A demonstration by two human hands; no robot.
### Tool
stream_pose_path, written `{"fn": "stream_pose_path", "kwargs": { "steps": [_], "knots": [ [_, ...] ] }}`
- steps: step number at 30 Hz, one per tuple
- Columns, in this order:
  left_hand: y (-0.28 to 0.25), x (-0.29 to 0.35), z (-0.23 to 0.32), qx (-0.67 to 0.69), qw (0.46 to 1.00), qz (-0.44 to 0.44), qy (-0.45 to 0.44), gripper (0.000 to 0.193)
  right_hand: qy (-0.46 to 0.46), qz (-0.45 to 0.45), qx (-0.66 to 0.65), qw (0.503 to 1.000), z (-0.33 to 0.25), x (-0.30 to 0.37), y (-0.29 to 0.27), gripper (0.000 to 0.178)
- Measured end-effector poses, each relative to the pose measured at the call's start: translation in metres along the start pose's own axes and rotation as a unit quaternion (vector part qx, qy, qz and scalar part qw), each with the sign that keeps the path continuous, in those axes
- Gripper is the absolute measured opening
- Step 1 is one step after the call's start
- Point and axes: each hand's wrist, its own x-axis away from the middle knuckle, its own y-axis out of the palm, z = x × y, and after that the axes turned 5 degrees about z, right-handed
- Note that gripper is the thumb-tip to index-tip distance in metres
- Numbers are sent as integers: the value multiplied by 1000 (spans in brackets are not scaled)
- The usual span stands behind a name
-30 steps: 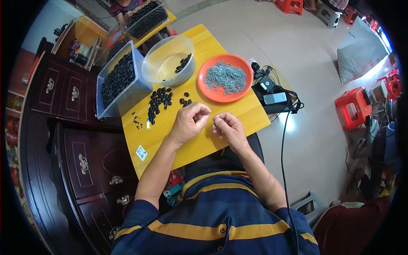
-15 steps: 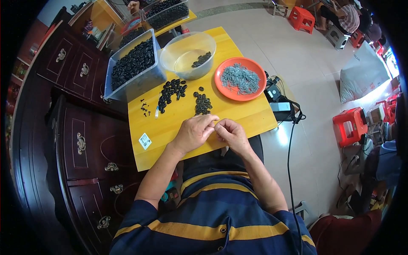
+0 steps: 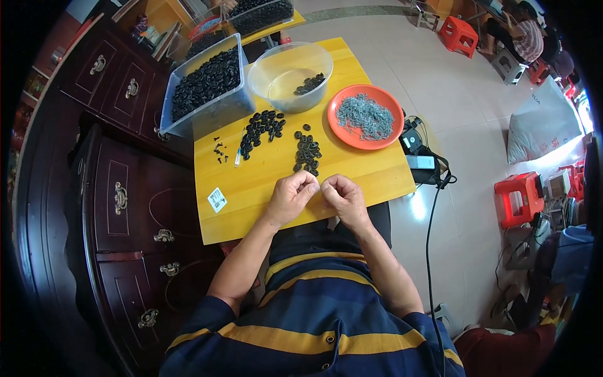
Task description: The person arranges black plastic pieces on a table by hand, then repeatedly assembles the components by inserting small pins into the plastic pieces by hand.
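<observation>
My left hand (image 3: 291,198) and my right hand (image 3: 346,202) are held side by side above the near edge of the yellow table (image 3: 377,173). On both, thumb and fingers are pinched together, the fingertips close to the other hand's. Whatever they hold is too small or hidden to make out. Just beyond the left fingertips lies a cluster of small dark oval rings (image 3: 308,152). Farther left is a looser group of glossy black oval pieces (image 3: 262,130). An orange plate (image 3: 375,144) to the right carries a heap of small grey metal pieces (image 3: 364,117).
At the back stand a clear bowl (image 3: 267,88) with some dark pieces and a translucent bin (image 3: 217,119) full of black ones. Small black screw-like bits (image 3: 220,151) and a white label (image 3: 217,200) lie at left. Dark drawers (image 3: 119,198) flank the table; a black cable (image 3: 429,245) hangs right.
The fingertips have drawn slightly apart, and my left hand's extended fingers have curled in. The whole view has shifted a little; the pieces on the table look unmoved.
</observation>
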Motion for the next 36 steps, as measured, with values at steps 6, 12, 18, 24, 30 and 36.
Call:
{"fn": "stream_pose_path", "kwargs": {
  "steps": [6, 12, 18, 24, 30, 36],
  "knots": [
    [5, 4, -2, 117, 987, -31, -105, 14, -29, 10, 67, 997, 11, -4, -4, 12],
    [15, 13, -10, 78, 996, 36, -31, 7, -21, -2, 31, 999, 7, -7, -4, 13],
    [23, 9, -7, 146, 986, 68, -40, 3, 36, -1, -4, 999, 2, -10, -7, 14],
    [27, 5, 1, 178, 980, 67, -64, 3, 55, 8, -38, 998, -2, -10, -8, 14],
    [26, 5, 1, 175, 980, 63, -68, 1, 52, 14, -26, 998, -6, -10, -6, 14],
    [31, 5, -1, 170, 980, 72, -76, 5, 40, 13, -42, 998, 3, -10, -5, 13]
  ]
}}
